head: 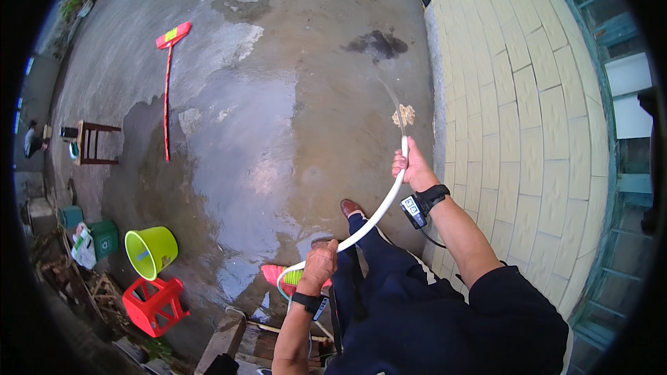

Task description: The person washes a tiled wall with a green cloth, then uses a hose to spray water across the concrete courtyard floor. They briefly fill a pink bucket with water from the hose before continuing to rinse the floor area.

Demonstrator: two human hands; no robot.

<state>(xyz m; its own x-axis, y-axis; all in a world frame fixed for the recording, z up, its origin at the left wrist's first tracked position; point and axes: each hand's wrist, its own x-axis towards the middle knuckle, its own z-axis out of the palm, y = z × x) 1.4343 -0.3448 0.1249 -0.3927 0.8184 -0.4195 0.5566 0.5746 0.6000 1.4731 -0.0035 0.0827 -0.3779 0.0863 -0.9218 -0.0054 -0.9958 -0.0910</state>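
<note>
A white hose point(376, 214) curves between my two hands. My right hand point(414, 164) is closed around it near its open end, and a thin stream of water point(394, 95) leaves that end and lands on the wet concrete floor point(338, 114). Farther back along the hose, my left hand point(319, 265) grips it in front of my legs. Behind the left hand the hose bends down past a pink and yellow broom head point(273, 273), partly hidden by that hand. A dark wet patch point(378, 44) lies beyond the stream.
A cream tiled wall point(521, 140) rises at the right. On the left floor lies a red-handled broom point(167, 99). A wooden stool point(98, 143), a lime bucket point(165, 250), a red plastic stool point(151, 304) and a green bin point(102, 238) stand farther left. A person point(34, 140) is at the far left.
</note>
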